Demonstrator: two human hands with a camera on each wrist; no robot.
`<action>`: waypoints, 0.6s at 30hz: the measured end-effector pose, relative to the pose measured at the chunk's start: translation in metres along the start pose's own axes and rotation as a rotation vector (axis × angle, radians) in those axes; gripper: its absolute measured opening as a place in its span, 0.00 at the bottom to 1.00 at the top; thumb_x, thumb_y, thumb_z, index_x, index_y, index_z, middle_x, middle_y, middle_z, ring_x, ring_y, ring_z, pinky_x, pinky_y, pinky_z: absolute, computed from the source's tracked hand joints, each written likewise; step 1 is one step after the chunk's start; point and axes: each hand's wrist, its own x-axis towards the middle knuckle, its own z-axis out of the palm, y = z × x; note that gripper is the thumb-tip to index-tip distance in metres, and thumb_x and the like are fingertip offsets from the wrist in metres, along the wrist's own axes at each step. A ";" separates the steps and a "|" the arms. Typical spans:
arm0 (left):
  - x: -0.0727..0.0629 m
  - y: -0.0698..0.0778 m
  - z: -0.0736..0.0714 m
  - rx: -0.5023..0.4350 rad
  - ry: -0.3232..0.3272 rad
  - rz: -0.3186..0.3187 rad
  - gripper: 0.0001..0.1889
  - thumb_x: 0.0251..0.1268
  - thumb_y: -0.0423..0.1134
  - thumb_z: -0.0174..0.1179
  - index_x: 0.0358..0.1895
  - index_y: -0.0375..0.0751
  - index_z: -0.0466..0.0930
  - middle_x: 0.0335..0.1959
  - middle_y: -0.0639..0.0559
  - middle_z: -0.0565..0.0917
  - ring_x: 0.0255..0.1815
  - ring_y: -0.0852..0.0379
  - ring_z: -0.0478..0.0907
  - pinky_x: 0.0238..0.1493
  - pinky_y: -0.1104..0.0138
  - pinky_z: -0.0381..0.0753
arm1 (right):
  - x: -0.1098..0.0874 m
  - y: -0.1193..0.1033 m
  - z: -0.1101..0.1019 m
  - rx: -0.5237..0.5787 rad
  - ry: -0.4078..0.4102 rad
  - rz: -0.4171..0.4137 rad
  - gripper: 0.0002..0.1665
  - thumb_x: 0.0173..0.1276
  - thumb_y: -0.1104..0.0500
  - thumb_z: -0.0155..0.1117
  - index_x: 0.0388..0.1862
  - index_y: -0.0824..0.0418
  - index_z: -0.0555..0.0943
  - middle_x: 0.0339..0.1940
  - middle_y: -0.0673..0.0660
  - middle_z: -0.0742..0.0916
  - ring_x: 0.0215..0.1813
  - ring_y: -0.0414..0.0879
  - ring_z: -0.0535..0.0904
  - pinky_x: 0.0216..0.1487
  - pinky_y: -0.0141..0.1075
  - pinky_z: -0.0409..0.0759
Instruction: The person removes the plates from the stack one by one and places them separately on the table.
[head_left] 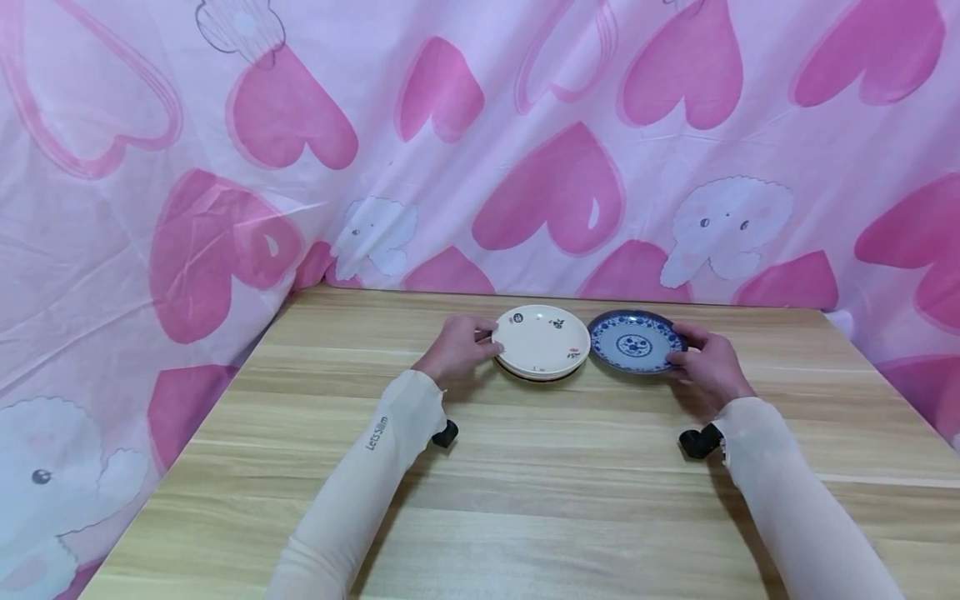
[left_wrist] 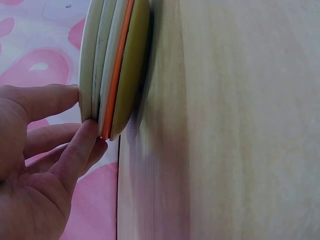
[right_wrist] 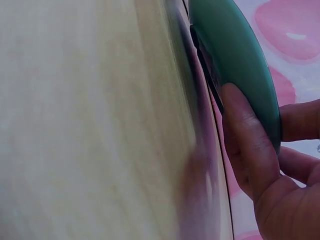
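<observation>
A stack of several plates (head_left: 542, 342) lies at the far middle of the table, a cream plate with small printed motifs on top. In the left wrist view, layered rims, one orange, and a yellow-green lowest piece (left_wrist: 132, 70) show below it. My left hand (head_left: 459, 347) grips the stack's left edge, thumb on the near side of the rims. Right beside the stack is a blue-and-white patterned plate (head_left: 626, 343) with a dark rim. My right hand (head_left: 708, 367) pinches its right edge between thumb and fingers. Its green-looking outer side (right_wrist: 240, 60) shows in the right wrist view.
The wood-grain table (head_left: 555, 500) runs from me to a pink heart-print cloth (head_left: 547, 192) hanging behind and at the left. A black device (head_left: 446, 433) sits at the left wrist, another black device (head_left: 700, 442) at the right wrist.
</observation>
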 end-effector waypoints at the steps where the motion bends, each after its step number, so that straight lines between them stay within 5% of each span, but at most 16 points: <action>1: 0.000 0.000 0.000 -0.003 0.001 0.000 0.26 0.66 0.36 0.66 0.66 0.33 0.75 0.68 0.40 0.78 0.70 0.50 0.76 0.70 0.62 0.75 | 0.000 0.000 0.000 0.002 -0.007 0.010 0.41 0.74 0.67 0.53 0.82 0.61 0.51 0.78 0.73 0.62 0.48 0.38 0.77 0.46 0.26 0.85; 7: 0.000 0.000 0.000 -0.006 0.003 0.008 0.26 0.65 0.35 0.66 0.66 0.32 0.75 0.67 0.39 0.79 0.69 0.49 0.77 0.69 0.62 0.76 | -0.001 -0.002 0.000 -0.009 -0.025 0.038 0.41 0.75 0.66 0.52 0.83 0.60 0.48 0.79 0.73 0.60 0.62 0.55 0.71 0.48 0.27 0.85; 18: 0.000 0.000 0.000 -0.001 0.007 0.010 0.26 0.66 0.35 0.66 0.66 0.32 0.75 0.67 0.39 0.78 0.69 0.50 0.76 0.69 0.63 0.76 | 0.000 -0.005 0.000 -0.086 -0.025 0.038 0.41 0.76 0.65 0.52 0.83 0.60 0.49 0.78 0.74 0.60 0.62 0.58 0.72 0.47 0.27 0.86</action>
